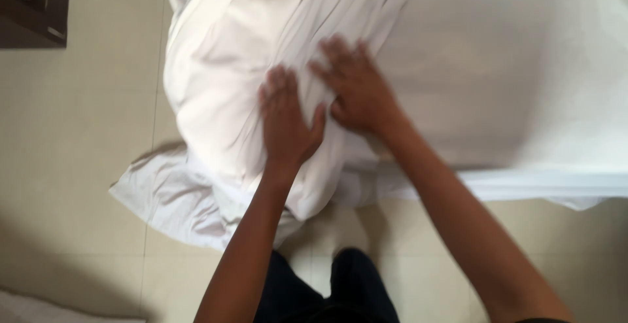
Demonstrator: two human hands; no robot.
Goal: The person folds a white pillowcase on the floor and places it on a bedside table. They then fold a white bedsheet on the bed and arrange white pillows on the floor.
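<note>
We've got two hands down flat, left hand point(286, 121) and right hand point(356, 89), fingers spread, grasping nothing, pressing one white sheet point(222, 68) bunched at the bed point(523, 68) corner.

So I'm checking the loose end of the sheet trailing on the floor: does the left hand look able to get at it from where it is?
Probably yes. The left hand lies flat on the bunched sheet, and nothing lies between it and the trailing end down to its left.
</note>
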